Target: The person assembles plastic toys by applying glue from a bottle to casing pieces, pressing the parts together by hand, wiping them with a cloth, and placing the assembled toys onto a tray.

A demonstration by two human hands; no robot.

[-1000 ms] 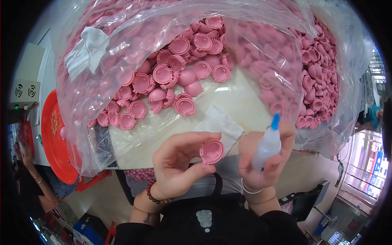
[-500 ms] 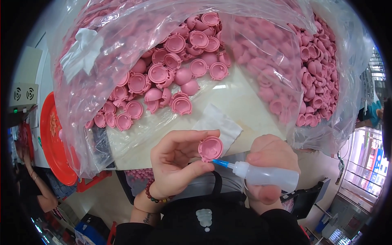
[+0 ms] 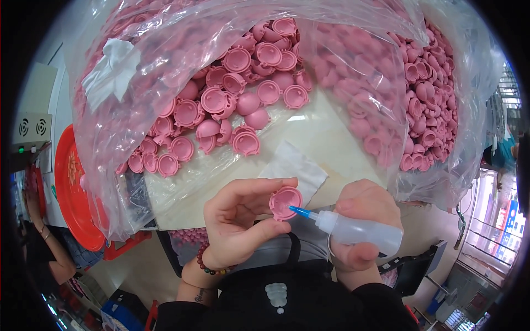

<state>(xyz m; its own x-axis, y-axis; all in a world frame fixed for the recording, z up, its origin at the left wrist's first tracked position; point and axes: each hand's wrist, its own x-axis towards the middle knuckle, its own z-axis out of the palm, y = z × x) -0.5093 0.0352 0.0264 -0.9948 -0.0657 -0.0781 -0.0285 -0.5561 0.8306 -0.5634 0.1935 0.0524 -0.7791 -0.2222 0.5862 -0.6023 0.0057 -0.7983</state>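
Note:
My left hand (image 3: 234,218) grips a pink plastic half-shell (image 3: 282,199) between thumb and fingers, its hollow side facing up toward me. In my right hand (image 3: 369,212) is a translucent squeeze bottle (image 3: 367,236) with a blue nozzle tip (image 3: 301,212). That tip reaches over the rim, and its end lies over the shell's hollow; I cannot tell whether it touches the inside. Just beyond both hands, a white cloth (image 3: 295,168) rests on the table (image 3: 342,149). A loose heap of similar pink half-shells (image 3: 218,102) spreads farther off.
Clear plastic bags (image 3: 353,83) full of pink pieces cover the table's far side. More pink pieces (image 3: 428,110) fill a bag at right. A white crumpled cloth (image 3: 113,69) lies on the left bag, above a red tray (image 3: 72,190). Another person's arm (image 3: 55,248) shows at far left.
The blue nozzle tip has moved from the shell's lower rim up to over its hollow. My right hand and the bottle have shifted slightly; the left hand barely moved.

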